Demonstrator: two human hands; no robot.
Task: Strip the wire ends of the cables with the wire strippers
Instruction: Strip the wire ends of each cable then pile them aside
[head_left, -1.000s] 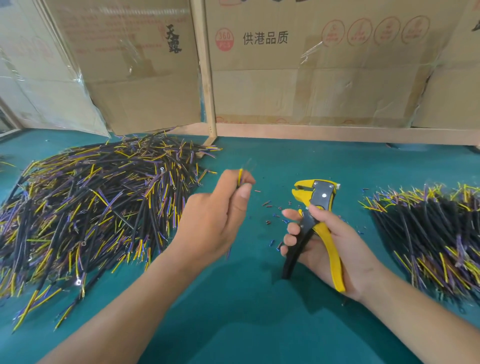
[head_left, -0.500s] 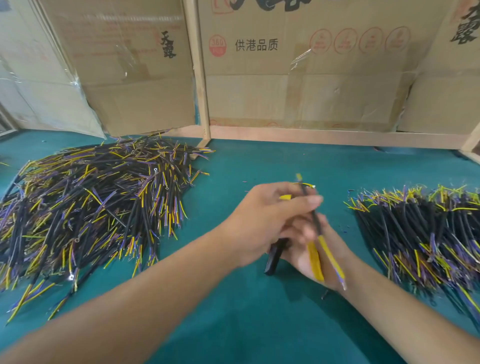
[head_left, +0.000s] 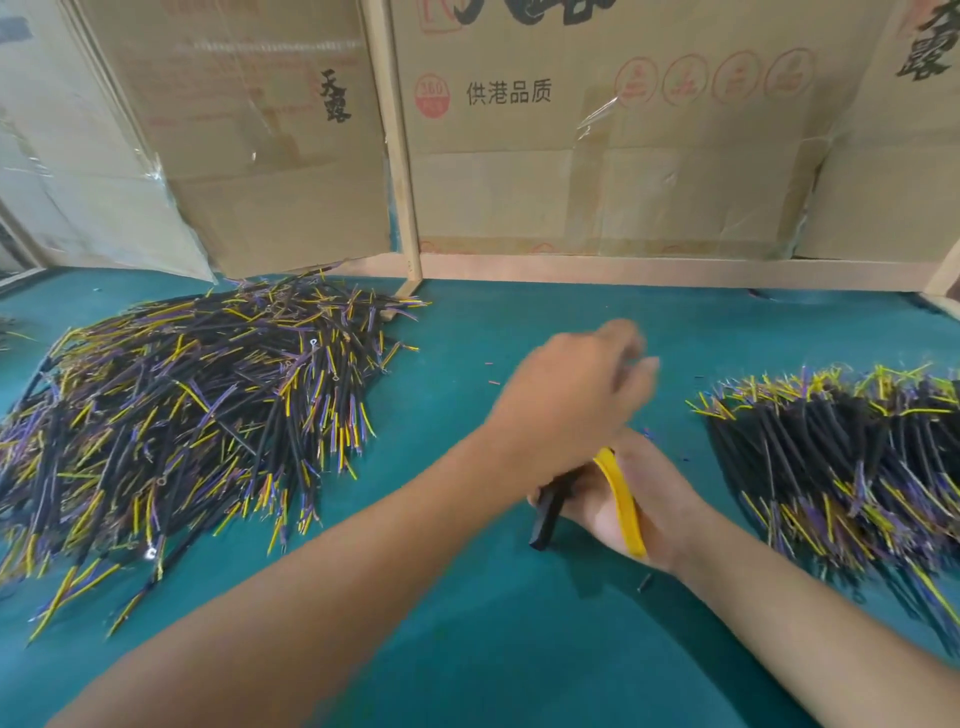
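The left hand (head_left: 569, 400) has swung right across the mat since a second ago, when it held a cable up well clear of the tool; now it sits over the right hand (head_left: 631, 499), blurred in motion, covering the stripper's head. Whether a cable is pinched in it I cannot tell; the fingers smear out. The right hand grips the wire strippers (head_left: 621, 491), fingers wrapped round the yellow and black handles, low on the green mat (head_left: 493, 649).

Handling: these cables look light and fairly stiff in their black sheaths, with thin, floppy yellow and purple leads at the ends. Best pinched on the sheath just behind the leads, I'd judge, so the end feeds straight into the tool. The strippers are rigid and hold well by both handles.

Counts: one pair of strippers, two hands, two heaps of cable. The big heap on the left (head_left: 171, 415) and the neater heap on the right (head_left: 841, 457) each hold far too many to count. Cardboard boxes (head_left: 623, 171) stand behind.
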